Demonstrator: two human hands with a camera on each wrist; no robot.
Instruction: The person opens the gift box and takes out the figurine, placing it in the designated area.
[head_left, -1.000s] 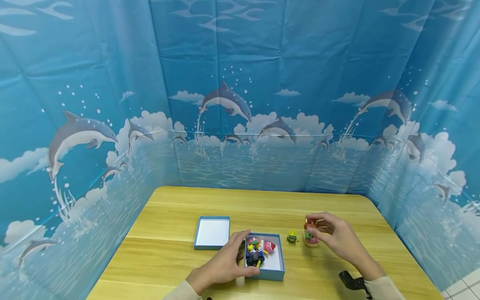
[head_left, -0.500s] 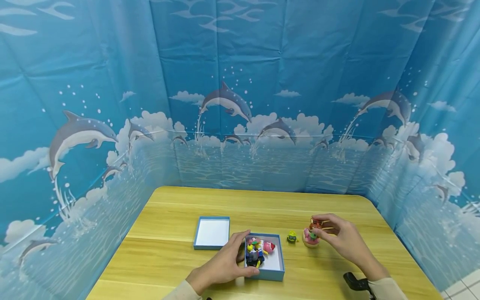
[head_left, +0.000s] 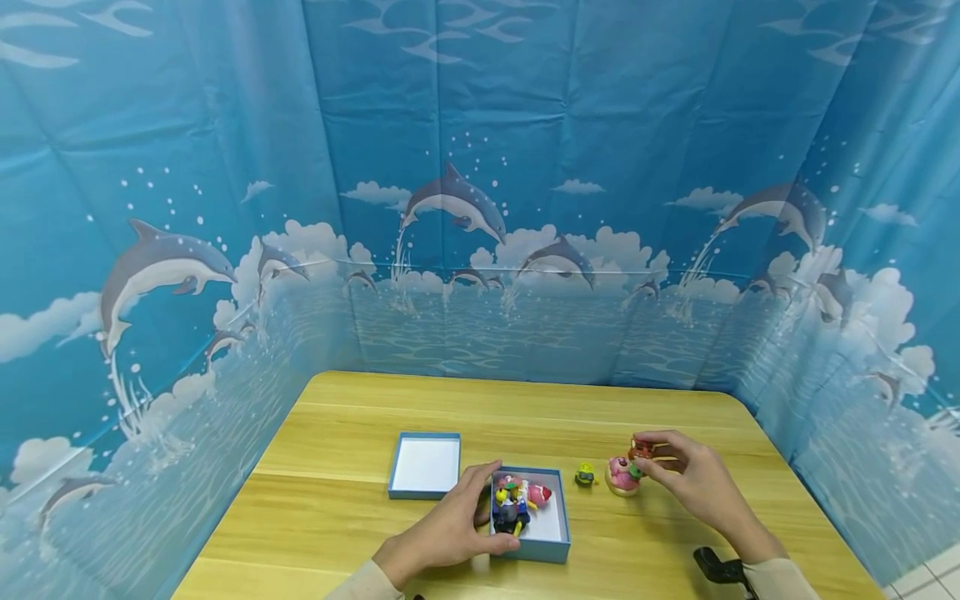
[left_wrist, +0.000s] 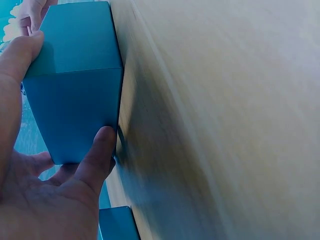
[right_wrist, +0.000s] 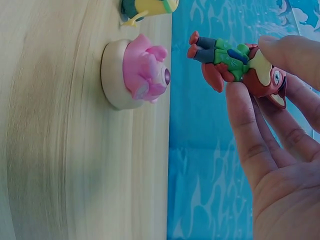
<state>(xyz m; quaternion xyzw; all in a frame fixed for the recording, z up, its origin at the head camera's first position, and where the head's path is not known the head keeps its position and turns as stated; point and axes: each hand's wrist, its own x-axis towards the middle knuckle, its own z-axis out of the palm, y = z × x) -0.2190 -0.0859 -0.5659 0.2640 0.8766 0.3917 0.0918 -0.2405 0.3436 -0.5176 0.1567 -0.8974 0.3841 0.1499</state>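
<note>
My right hand (head_left: 693,479) pinches a fox figurine (right_wrist: 240,65) by its head, between thumb and fingers. The fox has a green shirt and hangs above the table, just right of a pink figurine (head_left: 621,475) on a round cream base. To the left of the pink one stands a small yellow figurine (head_left: 585,475) with dark goggles. My left hand (head_left: 453,521) grips the left side of an open blue box (head_left: 551,550), thumb at the near side and fingers at the far side. Several figurines (head_left: 513,500) lie jumbled inside it, partly hidden by the hand.
A blue box lid (head_left: 425,465) with a white inside lies left of the box. All stands on a yellow wooden table (head_left: 337,450). A blue dolphin curtain (head_left: 480,333) hangs behind and along both sides.
My right hand has moved to the right with the fox figurine, from in front of the pink figurine to beside it. The left hand and box stay in place.
</note>
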